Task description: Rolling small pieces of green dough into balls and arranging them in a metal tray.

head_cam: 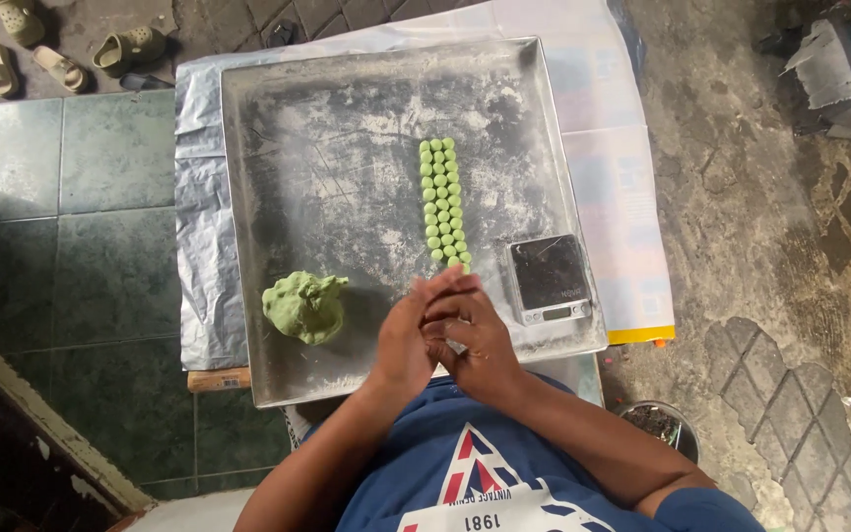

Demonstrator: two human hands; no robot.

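Left hand (408, 340) and right hand (475, 340) are pressing palms together near the tray's (347, 89) front edge; anything held is hidden.

Sandals (61, 49) on tiles — potted soil (654, 422).

1. Both palms are pressed together over the near edge of the metal tray (278, 118), left hand (408, 340) against right hand (473, 340); whatever sits between them is hidden.
2. Just beyond the fingertips, rows of small green balls (443, 202) run up the floured tray.
3. A lump of green dough (304, 306) lies to the left, apart from the hands.
4. A small digital scale (550, 279) sits on the tray's right side.
5. Sandals (71, 49) lie on the floor, top left.
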